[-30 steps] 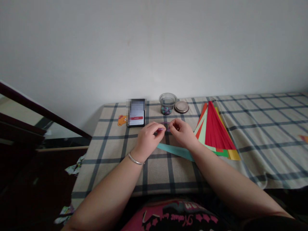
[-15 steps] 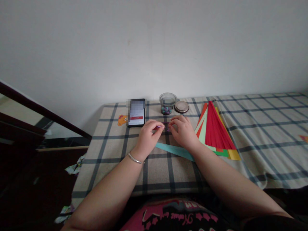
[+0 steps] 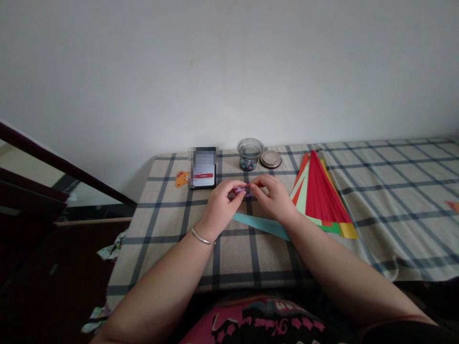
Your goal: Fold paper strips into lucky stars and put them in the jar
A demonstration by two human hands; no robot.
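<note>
My left hand (image 3: 224, 198) pinches a small purple paper strip (image 3: 240, 190) between thumb and fingertips. My right hand (image 3: 270, 196) meets it from the other side, its fingers closed on the strip's other end; the fingertips partly hide the piece. Beneath the hands, a long light-blue paper strip (image 3: 260, 224) lies slantwise on the checked cloth, its right end covered by my right forearm. Just beyond the hands stands a clear plastic tub (image 3: 250, 152) with several small coloured pieces (image 3: 247, 164) at its bottom. Its probable round lid (image 3: 271, 158) lies beside it.
Right of my hands, red, green, orange and yellow paper strips (image 3: 321, 196) lie fanned out. A phone (image 3: 204, 167) stands or lies at the back left, near a bear print (image 3: 181, 179). The checked tablecloth (image 3: 165, 239) reaches to the wall (image 3: 229, 71).
My hands have come closer together, and the fingertips now nearly touch. More of the purple strip shows between them. The things on the table have not moved.
</note>
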